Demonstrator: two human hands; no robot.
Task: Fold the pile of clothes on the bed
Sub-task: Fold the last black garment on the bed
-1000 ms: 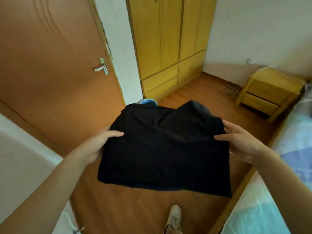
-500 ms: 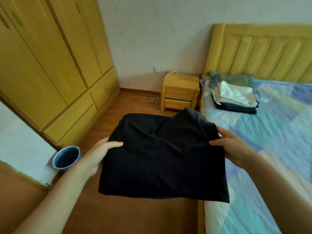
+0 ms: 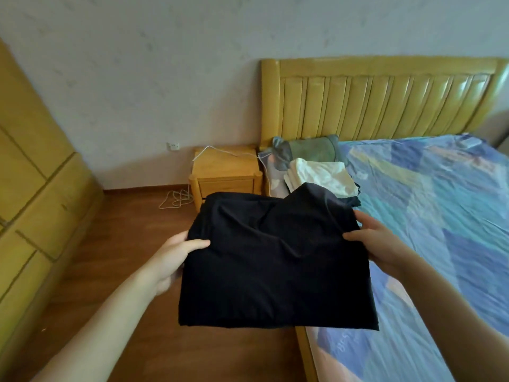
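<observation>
1. Illumination is soft, even daylight; the source itself lies outside the view.
2. Glare appears as bright streaks on the glossy headboard [image 3: 385, 100] panels.
3. Shadows are faint and diffuse along the wall [image 3: 137, 78] base.
4. Wide-angle distortion bows the wardrobe [image 3: 27, 188] and the frame edges.
5. The black garment [image 3: 275, 266] renders almost without detail.
6. The bedsheet [image 3: 440, 216] shows slight softness.

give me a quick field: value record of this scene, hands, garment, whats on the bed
held item: folded black garment, in the air over the bed's edge
left hand: grip on the garment's left edge, thumb on top
right hand: grip on its right edge
bed: blue patterned sheet
stack: folded clothes near the headboard, white piece on top
beside bed: wooden nightstand
</observation>
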